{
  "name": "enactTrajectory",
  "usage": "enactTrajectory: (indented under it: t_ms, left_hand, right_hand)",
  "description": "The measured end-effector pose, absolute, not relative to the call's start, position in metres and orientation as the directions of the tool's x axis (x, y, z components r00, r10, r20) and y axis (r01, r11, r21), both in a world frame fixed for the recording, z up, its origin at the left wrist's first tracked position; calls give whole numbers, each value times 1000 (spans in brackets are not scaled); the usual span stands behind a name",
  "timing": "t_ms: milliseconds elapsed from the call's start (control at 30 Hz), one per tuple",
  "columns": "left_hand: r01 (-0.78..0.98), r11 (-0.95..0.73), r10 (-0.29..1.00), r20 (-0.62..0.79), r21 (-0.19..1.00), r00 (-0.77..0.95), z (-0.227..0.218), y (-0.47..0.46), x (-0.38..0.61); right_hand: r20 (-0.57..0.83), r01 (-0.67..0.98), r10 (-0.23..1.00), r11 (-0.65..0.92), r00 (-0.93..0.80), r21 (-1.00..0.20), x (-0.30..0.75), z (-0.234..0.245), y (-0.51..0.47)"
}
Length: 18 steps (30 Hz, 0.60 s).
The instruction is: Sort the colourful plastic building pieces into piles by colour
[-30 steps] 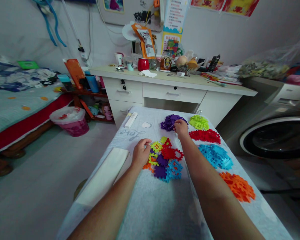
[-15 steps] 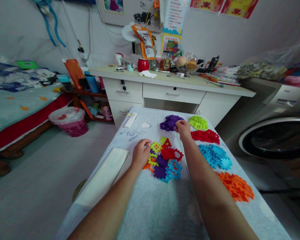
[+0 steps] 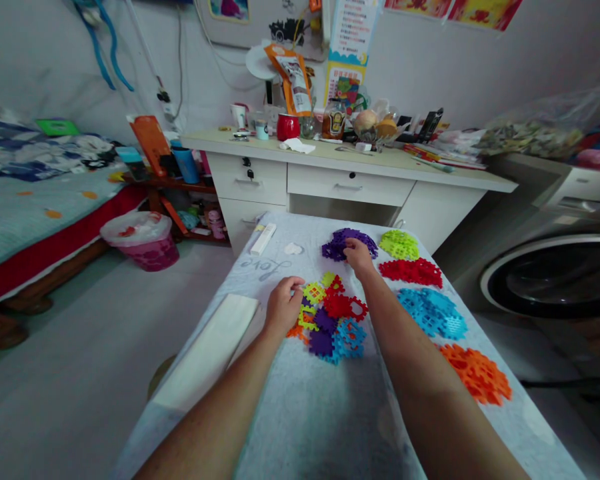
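My left hand (image 3: 284, 305) rests at the left edge of a mixed heap of flat, notched plastic interlocking pieces (image 3: 337, 307). Its fingers are loosely curled and a little apart, with nothing visible between them. Yellow-green, red, purple, blue and orange pieces make up this heap. Farther back, my right hand (image 3: 359, 256) reaches over a purple pile (image 3: 336, 245), its fingertips pinched on a purple piece that the fingers partly hide. Right of that hand lie single-colour piles: yellow-green (image 3: 399, 245), red (image 3: 413, 271), blue (image 3: 433, 312) and orange (image 3: 477, 373).
A long white padded strip (image 3: 207, 353) lies along the left side of the cloth-covered table (image 3: 325, 427), with a small white bar (image 3: 263, 239) farther back. Beyond stands a cluttered white desk (image 3: 347, 183). A washing machine (image 3: 555, 233) is at right, a pink bin (image 3: 143, 243) at left.
My right hand has shifted slightly left across the purple pile, uncovering purple pieces on its right side. My left hand has hardly moved. The camera view has shifted slightly.
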State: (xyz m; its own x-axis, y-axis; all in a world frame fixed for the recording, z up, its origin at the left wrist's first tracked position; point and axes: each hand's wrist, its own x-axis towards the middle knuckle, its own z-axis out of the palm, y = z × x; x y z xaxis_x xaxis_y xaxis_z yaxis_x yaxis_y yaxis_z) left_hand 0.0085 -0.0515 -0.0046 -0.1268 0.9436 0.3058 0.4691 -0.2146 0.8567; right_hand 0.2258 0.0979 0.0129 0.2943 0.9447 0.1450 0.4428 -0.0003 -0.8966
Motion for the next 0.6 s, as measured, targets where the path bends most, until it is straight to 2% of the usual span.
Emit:
enactTrajectory:
  t_ms: [233, 367, 467, 600]
  left_hand:
    - [469, -209, 948, 296, 858, -119, -7, -51, 8]
    - [479, -201, 950, 290, 855, -119, -5, -52, 9]
    - [478, -194, 951, 283, 857, -122, -4, -52, 9]
    - [475, -183, 954, 272, 861, -124, -3, -51, 9]
  right_hand:
    - [127, 391, 967, 31, 223, -920, 232, 33, 54]
    - [81, 403, 992, 34, 100, -915, 232, 44, 22]
    - [56, 558, 993, 103, -100, -824, 232, 52, 2]
    - [-15, 753, 942, 259, -336, -605, 233, 62, -23]
